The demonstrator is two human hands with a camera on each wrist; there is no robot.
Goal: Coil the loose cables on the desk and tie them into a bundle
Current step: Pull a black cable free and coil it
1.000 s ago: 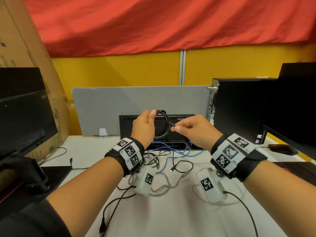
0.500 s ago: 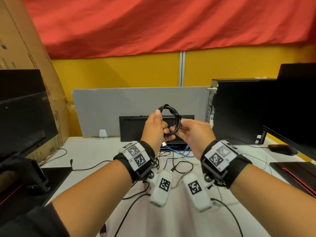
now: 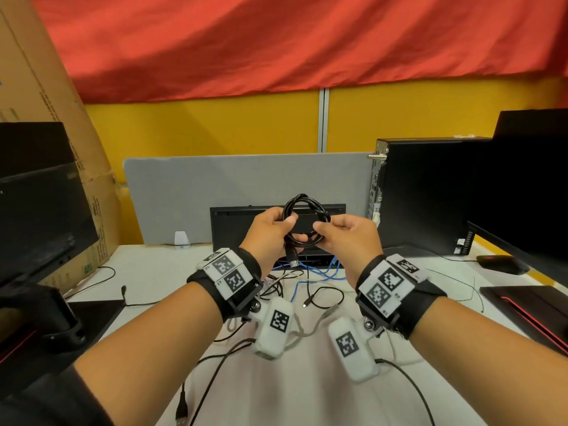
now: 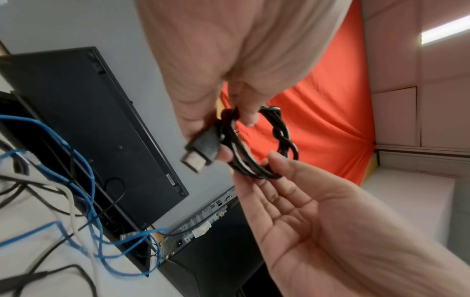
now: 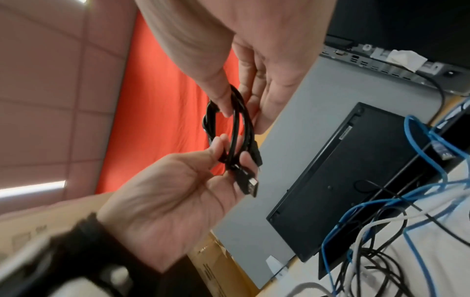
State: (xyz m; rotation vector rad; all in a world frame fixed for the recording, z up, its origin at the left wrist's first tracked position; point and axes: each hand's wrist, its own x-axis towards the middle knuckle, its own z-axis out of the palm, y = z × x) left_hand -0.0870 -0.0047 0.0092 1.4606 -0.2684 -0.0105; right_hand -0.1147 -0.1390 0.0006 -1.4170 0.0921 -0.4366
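A black cable coil [image 3: 302, 198] is held up in front of me, above the desk. My left hand [image 3: 284, 220] pinches its left side between thumb and fingers. My right hand [image 3: 322, 227] pinches its right side. A USB plug [image 3: 292, 257] hangs from the bottom of the coil. In the left wrist view the coil [image 4: 284, 138] looks twisted round itself, with the plug [image 4: 201, 153] sticking out under my left thumb. In the right wrist view the coil [image 5: 236, 128] runs between both hands. Loose blue cable [image 3: 307, 272] and black and grey cables lie tangled on the desk [image 3: 153, 272] below.
A black keyboard [image 3: 236, 229] stands on edge against a grey divider [image 3: 190, 195]. A black PC tower [image 3: 424, 195] is at the right, with a monitor [image 3: 528, 179] and mouse [image 3: 498, 263] beyond. Another monitor [image 3: 37, 195] and a cardboard box [image 3: 46, 87] stand at the left.
A second ago my right hand held the cable end drawn out to the right of the coil. The hands have since closed in, and both now hold the coil itself.
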